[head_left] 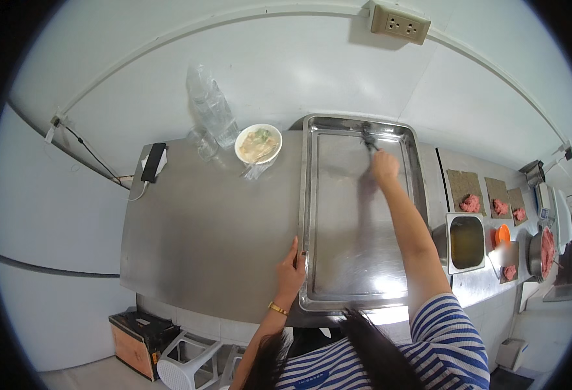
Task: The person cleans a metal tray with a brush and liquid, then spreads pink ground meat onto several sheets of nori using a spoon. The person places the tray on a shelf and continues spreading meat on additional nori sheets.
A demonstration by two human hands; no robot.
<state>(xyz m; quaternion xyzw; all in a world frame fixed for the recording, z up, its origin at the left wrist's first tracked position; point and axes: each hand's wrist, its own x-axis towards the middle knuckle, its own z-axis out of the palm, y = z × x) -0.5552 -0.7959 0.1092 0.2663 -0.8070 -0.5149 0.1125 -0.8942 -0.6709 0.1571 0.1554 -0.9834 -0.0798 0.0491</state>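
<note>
Dark hair (377, 344) foremost, right hand (384, 167) closed round a dark tool (368, 136) over the steel tray (344, 214) on the worktop (221, 240), left hand (290, 276) at its left rim (304, 195), grip uncertain; tray judged stiff, slick, best held there.

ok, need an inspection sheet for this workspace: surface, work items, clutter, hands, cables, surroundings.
Surface: metal table, grey, no visible spills.
Work items: large metal tray; dark tool at its far end, type unclear.
Clutter: food bowl, clear plastic bag, black device.
Hands: left hand at the tray's left rim; right hand gripping the tool.
Cables: white cable by the device; dark cable along the wall.
Surroundings: wall socket, white stool.
</note>
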